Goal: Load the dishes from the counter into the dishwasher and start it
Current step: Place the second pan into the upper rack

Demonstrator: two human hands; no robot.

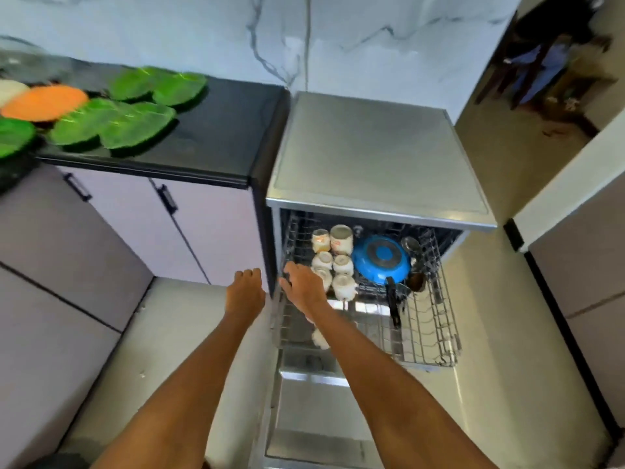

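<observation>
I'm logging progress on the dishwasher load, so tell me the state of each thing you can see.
Dishwasher door: open, folded down.
Upper rack: pulled out, partly loaded.
Cups: upside down in rack.
Blue pan: bottom up in rack.
Green plates: on counter.
Left hand: open.
Right hand: on rack's left edge.

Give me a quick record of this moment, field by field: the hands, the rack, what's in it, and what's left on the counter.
left hand: open, in the air beside the dishwasher, holding nothing
right hand: fingers on the rack's left edge; grip unclear
rack: pulled out over the open door
in rack: white cups, blue pan upside down
counter: green plates, orange plate not yet loaded
</observation>
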